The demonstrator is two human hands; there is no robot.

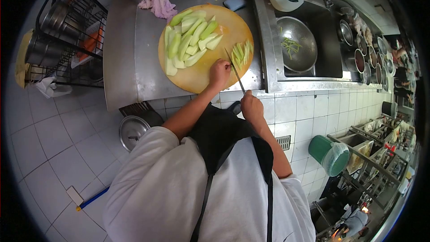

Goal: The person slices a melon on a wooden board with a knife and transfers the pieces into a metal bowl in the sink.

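Note:
A round yellow cutting board (215,15) lies on the steel counter. Large pale green vegetable pieces (190,38) are heaped on its left half, and thin green strips (242,54) lie near its right edge. My right hand (252,106) is closed round the handle of a knife (237,74), whose blade reaches over the board beside the strips. Just left of the blade, my left hand (220,74) rests on the board with its fingers curled; whatever they hold, if anything, is hidden.
A pink cloth (158,6) and a blue sponge (234,2) lie behind the board. Right of it, a metal bowl (307,40) with green strips sits in the sink. A wire rack (67,69) with pots stands left. A person (356,222) is at the far lower right.

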